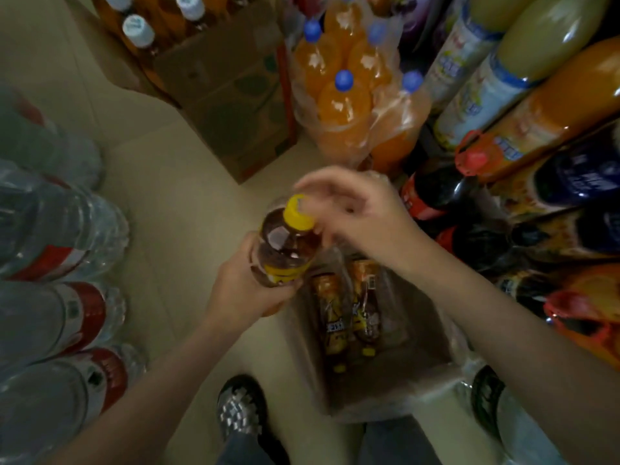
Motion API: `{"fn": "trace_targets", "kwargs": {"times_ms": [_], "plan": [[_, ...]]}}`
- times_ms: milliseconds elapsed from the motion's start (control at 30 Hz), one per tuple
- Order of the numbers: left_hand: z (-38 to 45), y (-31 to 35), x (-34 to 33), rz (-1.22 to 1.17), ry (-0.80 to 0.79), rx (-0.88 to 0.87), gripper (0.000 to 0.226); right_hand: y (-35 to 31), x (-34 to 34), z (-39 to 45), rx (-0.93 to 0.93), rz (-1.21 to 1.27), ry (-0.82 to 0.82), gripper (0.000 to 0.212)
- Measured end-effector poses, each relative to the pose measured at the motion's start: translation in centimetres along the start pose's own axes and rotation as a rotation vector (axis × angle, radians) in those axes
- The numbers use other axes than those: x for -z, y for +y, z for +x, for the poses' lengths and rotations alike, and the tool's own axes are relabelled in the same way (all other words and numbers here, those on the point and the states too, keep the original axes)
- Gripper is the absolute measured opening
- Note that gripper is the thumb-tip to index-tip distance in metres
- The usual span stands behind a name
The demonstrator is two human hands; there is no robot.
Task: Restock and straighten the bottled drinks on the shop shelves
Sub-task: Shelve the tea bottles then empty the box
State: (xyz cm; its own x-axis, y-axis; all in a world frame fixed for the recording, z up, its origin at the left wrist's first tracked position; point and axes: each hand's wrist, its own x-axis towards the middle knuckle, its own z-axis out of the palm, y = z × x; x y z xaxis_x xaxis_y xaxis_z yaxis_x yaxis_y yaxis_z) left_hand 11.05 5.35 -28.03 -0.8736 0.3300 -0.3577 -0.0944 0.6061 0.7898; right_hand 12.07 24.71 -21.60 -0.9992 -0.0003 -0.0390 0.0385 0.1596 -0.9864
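Observation:
My left hand grips the body of a brown tea bottle with a yellow cap, held upright above the floor. My right hand hovers just right of the cap with loosely bent fingers; its fingertips sit at the cap's edge, and whether they touch it is unclear. Below the hands stands an open plastic-wrapped carton with two more tea bottles lying inside.
Large water bottles with red labels line the shelves on the left. Juice and cola bottles lie on the shelves at right. A wrapped pack of orange soda and a cardboard box stand on the floor ahead. My shoe is below.

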Motion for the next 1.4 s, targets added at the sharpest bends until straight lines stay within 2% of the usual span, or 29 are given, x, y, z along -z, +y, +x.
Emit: {"fn": "trace_targets", "kwargs": {"times_ms": [33, 67, 100, 133, 167, 200, 233, 333, 367, 433, 533, 567, 633, 700, 767, 800, 867, 900, 967, 1033, 1133, 1233, 1333, 1400], "plan": [[-0.2, -0.5, 0.6, -0.017, 0.062, 0.036, 0.073, 2.0, 0.2, -0.6, -0.098, 0.081, 0.043, 0.015], [-0.3, -1.2, 1.1, -0.055, 0.113, 0.069, 0.071, 4.9, 0.2, -1.6, -0.146, -0.041, 0.057, 0.018], [-0.4, -1.8, 1.6, -0.101, 0.150, 0.096, 0.069, 8.3, -0.1, -2.8, -0.120, -0.354, -0.006, 0.023], [-0.3, -2.5, 1.9, -0.140, 0.178, 0.118, 0.067, 12.2, -0.7, -4.4, -0.114, -0.676, -0.180, 0.030], [-0.2, -3.2, 2.1, -0.167, 0.196, 0.135, 0.064, 15.6, -1.8, -6.0, -0.101, -0.922, -0.424, 0.038], [0.0, -4.0, 2.1, -0.186, 0.215, 0.144, 0.063, 18.7, -3.0, -7.1, -0.108, -1.071, -0.662, 0.043], [0.1, -4.8, 2.0, -0.196, 0.227, 0.144, 0.062, 21.2, -4.4, -8.0, -0.104, -1.155, -0.824, 0.043], [0.4, -7.7, 1.1, -0.195, 0.234, 0.159, 0.061, 26.2, -8.0, -8.5, -0.079, -1.409, -1.137, 0.042], [0.5, -8.6, 0.7, -0.195, 0.225, 0.163, 0.060, 27.1, -8.8, -8.1, -0.038, -1.497, -1.206, 0.043], [0.5, -9.9, -0.2, -0.194, 0.212, 0.168, 0.054, 28.7, -9.5, -7.8, 0.065, -1.607, -1.245, 0.044], [0.5, -10.3, -1.0, -0.201, 0.214, 0.193, 0.057, 29.0, -9.1, -8.1, 0.316, -1.586, -1.118, 0.029], [0.2, -10.0, -1.0, -0.206, 0.216, 0.211, 0.058, 27.4, -8.5, -8.0, 0.260, -1.547, -1.100, 0.028], [-0.4, -8.2, -0.8, -0.232, 0.222, 0.249, 0.056, 23.5, -5.7, -7.6, 0.157, -1.468, -1.128, 0.056], [-1.4, -5.0, 0.1, -0.246, 0.230, 0.268, 0.053, 17.8, -2.7, -6.6, -0.042, -1.409, -1.077, 0.068], [-2.0, 0.5, 2.1, -0.280, 0.213, 0.270, 0.049, 10.1, 0.4, -4.7, -0.194, -1.233, -0.904, 0.066], [-2.0, 3.7, 3.5, -0.299, 0.204, 0.261, 0.046, 5.5, 1.9, -3.5, -0.236, -1.129, -0.853, 0.058], [-2.3, 10.9, 7.2, -0.320, 0.183, 0.203, 0.042, -4.5, 5.2, -1.8, -0.331, -0.896, -0.594, 0.036], [-2.5, 14.8, 9.5, -0.321, 0.175, 0.158, 0.045, -9.8, 6.7, -0.9, -0.348, -0.883, -0.471, 0.038], [-3.1, 22.5, 14.4, -0.327, 0.162, 0.048, 0.058, -19.9, 9.1, 0.3, -0.264, -0.886, -0.322, 0.050], [-4.2, 29.7, 19.2, -0.364, 0.156, -0.042, 0.063, -29.7, 11.0, 0.4, -0.182, -0.831, -0.141, 0.045], [-7.3, 39.2, 25.9, -0.379, 0.139, -0.150, 0.071, -42.2, 11.8, -1.2, -0.127, -0.685, 0.141, 0.049], [-9.7, 46.4, 31.4, -0.383, 0.055, -0.234, 0.047, -51.2, 11.0, -4.9, -0.086, -0.572, 0.348, 0.061], [-12.0, 52.4, 35.2, -0.332, -0.036, -0.375, 0.031, -57.1, 10.2, -8.4, -0.048, -0.518, 0.511, 0.076], [-13.2, 56.1, 36.8, -0.237, -0.097, -0.508, 0.029, -60.1, 10.2, -10.3, -0.039, -0.533, 0.613, 0.069]]}}
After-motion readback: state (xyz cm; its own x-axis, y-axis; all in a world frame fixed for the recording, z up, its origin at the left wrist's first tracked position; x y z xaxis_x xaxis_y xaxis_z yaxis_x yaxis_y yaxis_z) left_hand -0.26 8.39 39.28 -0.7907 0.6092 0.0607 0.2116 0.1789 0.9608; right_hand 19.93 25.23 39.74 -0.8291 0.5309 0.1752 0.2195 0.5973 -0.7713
